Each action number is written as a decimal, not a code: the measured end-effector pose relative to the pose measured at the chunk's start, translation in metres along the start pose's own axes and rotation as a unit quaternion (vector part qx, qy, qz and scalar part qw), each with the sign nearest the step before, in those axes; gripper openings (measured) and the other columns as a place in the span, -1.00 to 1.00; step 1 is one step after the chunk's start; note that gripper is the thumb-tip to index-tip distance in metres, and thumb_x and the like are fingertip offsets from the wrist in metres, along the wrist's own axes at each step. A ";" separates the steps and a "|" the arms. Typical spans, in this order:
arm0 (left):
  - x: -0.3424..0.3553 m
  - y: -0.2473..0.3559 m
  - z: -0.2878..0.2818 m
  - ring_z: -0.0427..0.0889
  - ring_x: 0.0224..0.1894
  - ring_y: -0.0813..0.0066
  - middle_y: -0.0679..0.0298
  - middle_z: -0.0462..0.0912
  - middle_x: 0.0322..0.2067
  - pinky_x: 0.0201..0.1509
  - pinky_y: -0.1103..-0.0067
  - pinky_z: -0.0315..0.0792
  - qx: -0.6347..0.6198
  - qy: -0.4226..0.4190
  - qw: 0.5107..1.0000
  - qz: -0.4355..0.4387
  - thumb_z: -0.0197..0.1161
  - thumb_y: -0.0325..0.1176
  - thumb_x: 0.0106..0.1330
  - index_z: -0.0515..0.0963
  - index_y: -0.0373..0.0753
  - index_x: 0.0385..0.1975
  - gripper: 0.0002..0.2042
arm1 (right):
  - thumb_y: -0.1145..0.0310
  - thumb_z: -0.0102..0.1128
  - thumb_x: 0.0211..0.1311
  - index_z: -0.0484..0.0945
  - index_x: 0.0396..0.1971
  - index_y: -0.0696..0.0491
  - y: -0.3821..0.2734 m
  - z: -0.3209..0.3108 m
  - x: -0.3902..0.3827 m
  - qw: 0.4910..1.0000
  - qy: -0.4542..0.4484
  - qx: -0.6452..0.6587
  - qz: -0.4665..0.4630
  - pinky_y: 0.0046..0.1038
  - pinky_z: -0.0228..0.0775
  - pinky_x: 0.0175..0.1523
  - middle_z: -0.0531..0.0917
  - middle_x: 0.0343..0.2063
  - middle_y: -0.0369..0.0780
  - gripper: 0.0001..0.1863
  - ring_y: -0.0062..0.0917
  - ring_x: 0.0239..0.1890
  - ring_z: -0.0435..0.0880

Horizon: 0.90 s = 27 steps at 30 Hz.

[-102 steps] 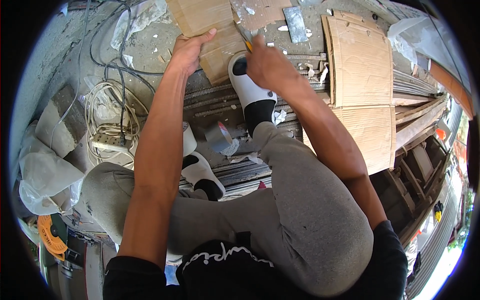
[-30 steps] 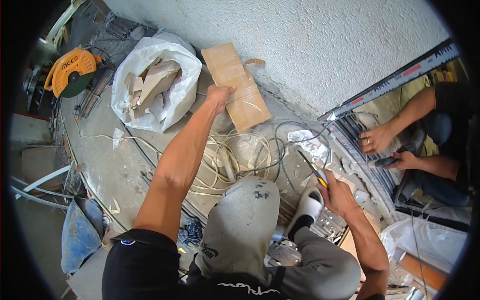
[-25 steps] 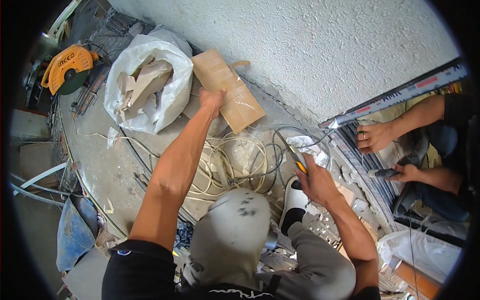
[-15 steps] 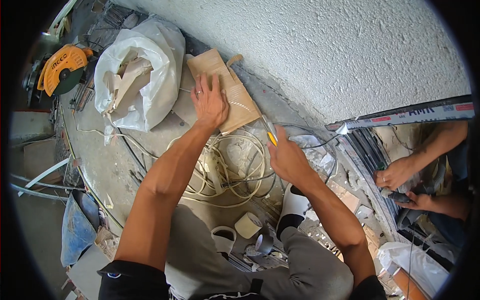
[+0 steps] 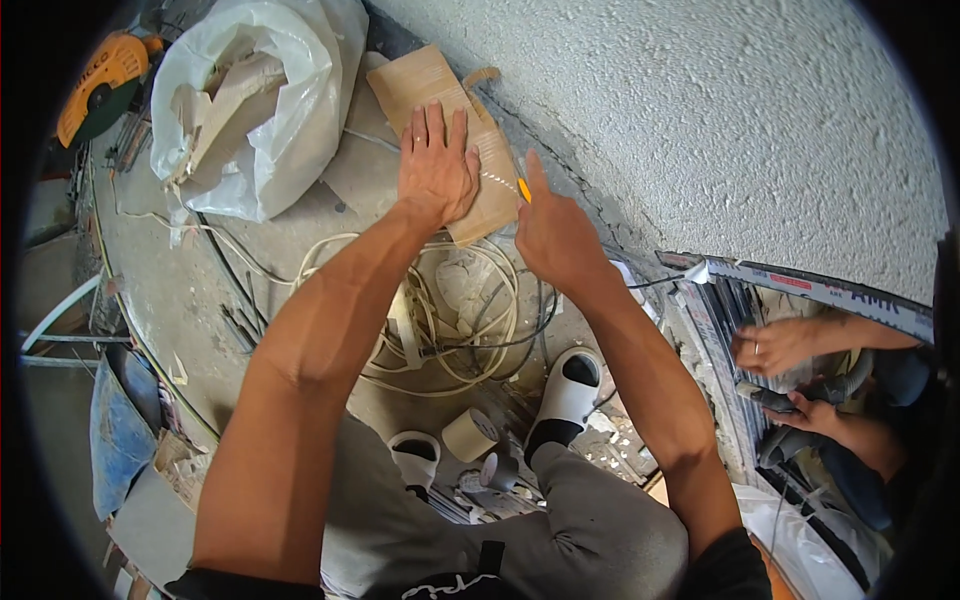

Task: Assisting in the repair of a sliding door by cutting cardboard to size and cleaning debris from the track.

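Left hand flat on cardboard, right hand holding a yellow tool at its edge.

Head view: the left hand [image 5: 436, 165] lies palm down with fingers spread on the cardboard [image 5: 440, 120], a brown strip lying on the concrete floor [image 5: 200, 300] at the foot of the rough grey wall [image 5: 720, 120]. The right hand [image 5: 555, 235] is closed around a yellow tool [image 5: 523, 189], index finger stretched out along it, its tip touching the cardboard's right edge; it looks like a knife, but little of it shows. A white bag [image 5: 260, 100] of scraps sits just left of the cardboard, an orange saw [image 5: 100, 85] beyond it. Coiled cable [image 5: 450, 320] lies under the forearms, a tape roll [image 5: 470, 433] near the sandals [image 5: 565, 385]. At the right, another person's hands [image 5: 790, 370] work on dark slats.
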<state>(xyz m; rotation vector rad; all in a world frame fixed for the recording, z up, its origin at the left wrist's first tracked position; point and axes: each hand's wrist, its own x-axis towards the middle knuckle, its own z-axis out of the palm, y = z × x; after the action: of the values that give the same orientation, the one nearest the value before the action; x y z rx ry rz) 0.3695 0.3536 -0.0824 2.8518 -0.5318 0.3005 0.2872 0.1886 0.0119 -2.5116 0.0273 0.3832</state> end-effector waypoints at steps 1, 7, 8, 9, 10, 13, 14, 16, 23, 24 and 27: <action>0.002 0.001 -0.001 0.06 0.39 -0.22 -0.19 0.11 0.33 0.44 0.08 -0.03 0.017 -0.007 1.000 0.008 -0.07 -0.16 0.38 0.16 -0.29 0.34 -0.43 | 0.35 -0.04 0.33 -0.01 0.39 0.25 0.000 -0.001 0.003 1.000 -0.007 -0.006 0.002 0.06 0.39 -0.15 0.62 -0.45 0.23 -0.32 0.16 -0.37 0.60; 0.010 0.014 -0.005 0.01 0.40 -0.25 -0.19 0.07 0.35 0.47 0.06 -0.13 0.025 -0.062 0.997 -0.038 -0.01 -0.14 0.28 0.11 -0.30 0.36 -0.34 | 0.36 -0.03 0.32 0.02 0.36 0.31 0.000 -0.009 0.016 0.997 -0.061 -0.047 -0.011 0.03 0.40 -0.18 0.62 -0.46 0.20 -0.32 0.13 -0.39 0.61; 0.010 0.012 -0.004 -0.01 0.41 -0.24 -0.18 0.06 0.35 0.48 0.05 -0.16 0.017 -0.046 0.998 -0.041 0.00 -0.13 0.26 0.10 -0.30 0.36 -0.32 | 0.37 -0.03 0.31 0.03 0.36 0.31 0.001 -0.009 0.017 0.997 -0.058 -0.052 -0.023 0.03 0.40 -0.17 0.63 -0.45 0.19 -0.33 0.12 -0.38 0.61; 0.010 0.009 -0.003 -0.01 0.41 -0.24 -0.18 0.06 0.35 0.48 0.05 -0.16 0.015 -0.050 0.998 -0.046 0.00 -0.13 0.26 0.10 -0.30 0.36 -0.32 | 0.37 -0.03 0.31 0.04 0.35 0.31 0.000 -0.009 0.019 0.996 -0.054 -0.057 -0.034 0.02 0.40 -0.17 0.63 -0.45 0.18 -0.33 0.11 -0.37 0.62; 0.012 0.008 -0.003 -0.02 0.42 -0.23 -0.17 0.05 0.36 0.49 0.07 -0.18 0.015 -0.044 0.998 -0.038 -0.02 -0.13 0.28 0.10 -0.31 0.37 -0.33 | 0.37 -0.03 0.31 0.04 0.35 0.31 -0.001 -0.012 0.020 0.996 -0.061 -0.059 -0.034 0.02 0.40 -0.17 0.63 -0.45 0.18 -0.33 0.11 -0.37 0.62; 0.011 0.007 0.003 -0.05 0.44 -0.20 -0.16 0.01 0.39 0.50 0.10 -0.21 0.013 -0.042 0.999 -0.031 -0.06 -0.12 0.32 0.09 -0.31 0.38 -0.35 | 0.39 -0.04 0.32 0.05 0.35 0.31 -0.005 -0.020 0.023 0.992 -0.088 -0.081 -0.030 0.01 0.41 -0.16 0.64 -0.43 0.16 -0.34 0.09 -0.36 0.63; 0.012 0.007 0.005 -0.07 0.44 -0.19 -0.15 -0.01 0.40 0.51 0.11 -0.22 0.013 -0.043 0.999 -0.026 -0.08 -0.11 0.34 0.08 -0.31 0.38 -0.35 | 0.39 -0.04 0.32 0.05 0.35 0.31 -0.005 -0.021 0.024 0.990 -0.100 -0.096 -0.023 0.00 0.41 -0.15 0.64 -0.43 0.17 -0.35 0.09 -0.36 0.63; 0.012 0.008 0.008 -0.07 0.45 -0.19 -0.15 -0.01 0.40 0.51 0.12 -0.22 0.013 -0.043 0.998 -0.031 -0.10 -0.11 0.36 0.08 -0.31 0.39 -0.36 | 0.39 -0.04 0.32 0.05 0.35 0.31 -0.005 -0.019 0.029 0.986 -0.117 -0.113 -0.015 -0.01 0.42 -0.14 0.64 -0.43 0.18 -0.35 0.10 -0.35 0.63; 0.013 0.005 0.004 -0.05 0.45 -0.18 -0.16 0.02 0.40 0.51 0.12 -0.21 0.019 -0.038 0.999 -0.029 -0.12 -0.11 0.37 0.09 -0.31 0.39 -0.37 | 0.37 -0.04 0.33 0.04 0.34 0.32 -0.007 -0.017 0.036 0.987 -0.108 -0.112 -0.033 0.03 0.43 -0.14 0.62 -0.44 0.23 -0.35 0.15 -0.34 0.62; 0.011 0.004 0.004 -0.05 0.45 -0.18 -0.16 0.02 0.40 0.51 0.12 -0.21 0.019 -0.041 0.999 -0.031 -0.12 -0.11 0.37 0.09 -0.31 0.39 -0.37 | 0.37 -0.04 0.33 0.03 0.34 0.32 -0.009 -0.019 0.031 0.986 -0.118 -0.112 -0.020 0.03 0.43 -0.14 0.62 -0.44 0.24 -0.35 0.17 -0.33 0.62; 0.012 0.006 0.004 -0.04 0.45 -0.18 -0.16 0.03 0.40 0.51 0.11 -0.19 0.022 -0.044 0.998 -0.029 -0.12 -0.10 0.37 0.09 -0.31 0.39 -0.37 | 0.50 0.01 0.14 0.04 0.34 0.34 -0.009 -0.019 0.042 0.985 -0.116 -0.128 -0.029 -0.05 0.50 -0.11 0.64 -0.39 0.20 -0.27 0.09 -0.29 0.67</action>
<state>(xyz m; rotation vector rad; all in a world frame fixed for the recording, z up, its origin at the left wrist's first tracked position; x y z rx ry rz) 0.3786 0.3428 -0.0825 2.9279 -0.4641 0.1786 0.3330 0.1879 0.0200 -2.6927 -0.1978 0.6926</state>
